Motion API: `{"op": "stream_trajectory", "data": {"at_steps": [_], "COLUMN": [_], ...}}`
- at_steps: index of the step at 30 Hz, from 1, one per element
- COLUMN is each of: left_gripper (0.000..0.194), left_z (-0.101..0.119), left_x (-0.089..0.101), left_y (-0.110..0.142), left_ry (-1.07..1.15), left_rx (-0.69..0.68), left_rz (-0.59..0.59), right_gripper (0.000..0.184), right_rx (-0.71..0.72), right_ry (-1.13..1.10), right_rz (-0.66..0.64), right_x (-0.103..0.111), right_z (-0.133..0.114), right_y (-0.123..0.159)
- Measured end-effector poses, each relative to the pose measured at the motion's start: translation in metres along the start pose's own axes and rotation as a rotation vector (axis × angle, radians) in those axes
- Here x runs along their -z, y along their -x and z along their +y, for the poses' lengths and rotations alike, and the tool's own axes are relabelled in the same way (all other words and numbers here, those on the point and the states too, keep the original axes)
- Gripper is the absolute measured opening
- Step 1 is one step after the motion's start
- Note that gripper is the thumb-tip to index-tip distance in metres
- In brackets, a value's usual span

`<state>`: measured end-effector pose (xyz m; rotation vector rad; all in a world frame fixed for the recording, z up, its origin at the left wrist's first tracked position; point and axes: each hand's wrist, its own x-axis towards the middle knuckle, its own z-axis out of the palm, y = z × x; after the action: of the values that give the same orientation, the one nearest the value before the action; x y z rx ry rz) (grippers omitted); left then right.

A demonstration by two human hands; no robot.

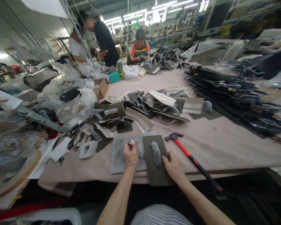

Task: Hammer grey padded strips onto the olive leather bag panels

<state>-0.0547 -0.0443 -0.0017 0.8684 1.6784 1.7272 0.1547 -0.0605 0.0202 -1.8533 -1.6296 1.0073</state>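
Note:
My left hand (pixel 130 153) is closed around a small pale lump (pixel 131 142) and rests on a grey, scuffed work slab (pixel 118 157) at the near table edge. My right hand (pixel 174 167) lies on the right edge of a dark olive leather piece (pixel 154 170), fingers curled over it and holding it flat. A wrapped handle (pixel 156 153) sits on that piece, just left of my right hand. The leather piece overlaps the slab and hangs slightly past the table edge.
A red-and-black claw hammer (pixel 192 159) lies right of my right hand. More olive bag panels (pixel 135 114) pile up behind, black stacked pieces (pixel 236 93) fill the right, plastic bags and tools (pixel 75 137) the left. Three people (pixel 140 47) work at the far end.

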Motion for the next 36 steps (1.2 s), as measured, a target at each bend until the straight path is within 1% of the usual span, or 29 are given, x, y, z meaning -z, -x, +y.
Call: {"op": "stream_trajectory", "data": {"at_steps": [2,4,6,8,9,10,11,12,13,14,15,16,17,19,23,25,27,29,33,36], "left_gripper": [0.027,0.024,0.022,0.021,0.021,0.02,0.019,0.019,0.018,0.017,0.016,0.016,0.016,0.018,0.02,0.021,0.021,0.021,0.019,0.017], "left_z": [0.006,0.013,0.019,0.02,0.019,0.017,0.013,0.009,0.004,0.0,-0.004,-0.007,-0.009,-0.01,-0.005,-0.003,-0.003,-0.006,-0.013,-0.016], "left_x": [-0.006,-0.017,-0.032,-0.048,-0.056,-0.063,-0.068,-0.072,-0.075,-0.076,-0.076,-0.076,-0.075,-0.073,-0.074,-0.074,-0.074,-0.074,-0.073,-0.073], "left_y": [-0.004,-0.009,-0.014,-0.017,-0.018,-0.018,-0.018,-0.018,-0.017,-0.017,-0.016,-0.016,-0.016,-0.017,-0.017,-0.017,-0.016,-0.017,-0.017,-0.018], "left_ry": [-0.006,-0.008,0.011,0.041,0.053,0.056,0.048,0.031,0.008,-0.014,-0.027,-0.025,-0.01,0.034,0.085,0.103,0.111,0.099,0.058,0.039], "left_rx": [-0.026,-0.048,-0.051,-0.035,-0.021,-0.006,0.006,0.014,0.017,0.016,0.013,0.011,0.012,0.024,0.055,0.064,0.072,0.076,0.065,0.049], "left_rz": [-0.075,-0.173,-0.256,-0.327,-0.36,-0.389,-0.412,-0.43,-0.442,-0.449,-0.452,-0.452,-0.452,-0.452,-0.446,-0.451,-0.464,-0.477,-0.491,-0.494], "right_gripper": [0.021,0.034,0.05,0.061,0.065,0.067,0.068,0.07,0.074,0.079,0.084,0.086,0.087,0.082,0.075,0.069,0.06,0.055,0.058,0.058], "right_rx": [-0.005,0.029,0.062,0.082,0.109,0.161,0.241,0.343,0.456,0.565,0.652,0.709,0.742,0.767,0.817,0.815,0.795,0.785,0.794,0.809], "right_ry": [0.02,0.051,0.116,0.221,0.268,0.299,0.308,0.293,0.258,0.219,0.184,0.159,0.145,0.133,0.06,0.009,-0.024,-0.033,-0.017,-0.006], "right_rz": [-0.037,-0.102,-0.151,-0.152,-0.124,-0.074,-0.018,0.032,0.054,0.037,-0.01,-0.067,-0.118,-0.159,-0.159,-0.162,-0.151,-0.144,-0.147,-0.122], "right_x": [-0.003,0.0,0.004,0.006,0.007,0.008,0.008,0.007,0.007,0.006,0.004,0.002,-0.001,-0.005,-0.01,-0.012,-0.013,-0.015,-0.018,-0.019], "right_z": [0.007,0.01,0.012,0.012,0.011,0.009,0.007,0.005,0.002,0.001,0.0,0.001,0.003,0.011,0.03,0.036,0.037,0.036,0.035,0.035], "right_y": [0.001,-0.001,-0.003,-0.002,-0.002,-0.002,-0.003,-0.004,-0.007,-0.01,-0.014,-0.017,-0.019,-0.02,-0.012,-0.009,-0.009,-0.011,-0.013,-0.013]}}
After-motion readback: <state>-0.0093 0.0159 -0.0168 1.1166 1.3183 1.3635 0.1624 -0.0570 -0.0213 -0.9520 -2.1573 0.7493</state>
